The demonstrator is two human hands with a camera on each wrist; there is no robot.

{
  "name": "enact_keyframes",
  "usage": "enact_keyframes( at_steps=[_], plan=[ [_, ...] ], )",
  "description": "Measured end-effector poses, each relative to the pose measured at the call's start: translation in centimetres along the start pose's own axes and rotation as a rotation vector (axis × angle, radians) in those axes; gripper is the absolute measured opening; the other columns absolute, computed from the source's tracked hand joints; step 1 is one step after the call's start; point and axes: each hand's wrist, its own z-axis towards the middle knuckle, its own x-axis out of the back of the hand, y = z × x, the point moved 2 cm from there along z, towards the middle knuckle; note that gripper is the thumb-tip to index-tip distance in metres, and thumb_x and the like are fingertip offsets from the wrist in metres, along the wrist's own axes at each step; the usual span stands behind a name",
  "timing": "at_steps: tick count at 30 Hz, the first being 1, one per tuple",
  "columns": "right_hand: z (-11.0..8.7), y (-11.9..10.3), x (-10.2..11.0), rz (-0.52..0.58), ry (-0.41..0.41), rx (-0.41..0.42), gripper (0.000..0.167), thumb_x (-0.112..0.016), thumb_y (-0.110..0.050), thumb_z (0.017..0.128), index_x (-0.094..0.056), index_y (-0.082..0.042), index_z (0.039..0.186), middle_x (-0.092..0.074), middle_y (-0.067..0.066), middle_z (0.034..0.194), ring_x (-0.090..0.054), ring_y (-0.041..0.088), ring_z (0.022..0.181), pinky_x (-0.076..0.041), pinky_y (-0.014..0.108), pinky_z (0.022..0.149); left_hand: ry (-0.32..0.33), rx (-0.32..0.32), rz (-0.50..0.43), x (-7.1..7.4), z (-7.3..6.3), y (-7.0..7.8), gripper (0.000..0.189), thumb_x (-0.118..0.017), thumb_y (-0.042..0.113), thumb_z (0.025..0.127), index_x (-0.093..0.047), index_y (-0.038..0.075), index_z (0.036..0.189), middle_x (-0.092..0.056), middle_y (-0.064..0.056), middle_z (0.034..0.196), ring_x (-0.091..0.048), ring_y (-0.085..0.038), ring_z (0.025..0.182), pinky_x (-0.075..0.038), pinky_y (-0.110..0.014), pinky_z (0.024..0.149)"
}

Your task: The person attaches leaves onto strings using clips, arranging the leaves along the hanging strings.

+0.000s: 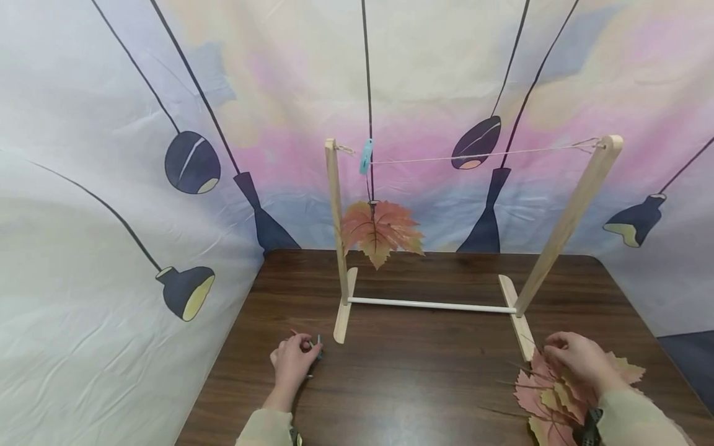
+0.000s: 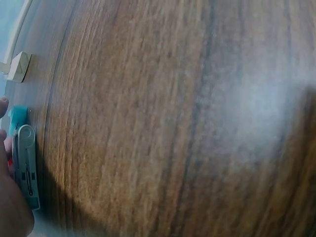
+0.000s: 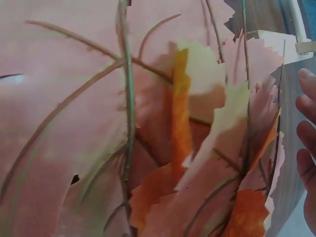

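Note:
At the left of the table my left hand [image 1: 290, 362] bends its fingers over a few clothespins. In the left wrist view a grey-green clothespin [image 2: 25, 168] lies beside the hand, with a teal clothespin [image 2: 19, 116] near the fingertips and a bit of red behind. Whether the fingers pinch one is hidden. My right hand [image 1: 577, 356] hovers over a pile of artificial maple leaves [image 1: 549, 399]. Its loosely bent fingers [image 3: 307, 133] show apart from the leaves in the right wrist view. Another maple leaf [image 1: 382, 232] hangs from a string under a teal clothespin [image 1: 365, 156].
A wooden stand with two posts [image 1: 569, 226] and a white crossbar [image 1: 432, 305] stands at the back of the brown table [image 1: 424, 378]. A thin string [image 1: 474, 156] runs between the post tops. Behind hangs a printed cloth [image 1: 424, 74] with lamp pictures.

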Motion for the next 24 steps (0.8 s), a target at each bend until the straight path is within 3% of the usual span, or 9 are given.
enact_keyframes(
  at_steps=[8, 17, 24],
  plan=[
    [0.0, 0.8, -0.9, -0.028, 0.025, -0.004, 0.043, -0.065, -0.037, 0.086, -0.064, 0.003, 0.104, -0.065, 0.017, 0.098, -0.061, 0.034, 0.087, -0.047, 0.052, 0.070, -0.018, -0.019, 0.072, 0.0, 0.3, 0.2, 0.038, -0.076, 0.037, 0.076, -0.067, 0.009, 0.100, -0.064, 0.001, 0.083, -0.053, -0.025, 0.089, -0.023, -0.053, 0.090],
    [0.5, 1.2, -1.7, -0.047, 0.089, 0.006, 0.044, -0.062, -0.033, 0.089, -0.061, 0.006, 0.110, -0.062, 0.025, 0.104, -0.060, 0.037, 0.088, -0.046, 0.054, 0.071, 0.027, 0.050, 0.163, -0.1, 0.6, 1.0, 0.043, -0.074, 0.046, 0.074, -0.066, 0.008, 0.092, -0.065, -0.004, 0.086, -0.052, -0.027, 0.080, -0.028, -0.052, 0.085],
    [0.7, 1.3, -2.0, -0.116, 0.122, 0.016, 0.039, -0.063, -0.030, 0.089, -0.064, 0.005, 0.106, -0.061, 0.027, 0.105, -0.057, 0.045, 0.095, -0.038, 0.063, 0.078, 0.071, 0.053, 0.187, -0.5, 0.6, 1.5, 0.041, -0.075, 0.042, 0.072, -0.066, 0.007, 0.092, -0.064, -0.005, 0.084, -0.053, -0.028, 0.079, -0.030, -0.052, 0.082]
  ],
)
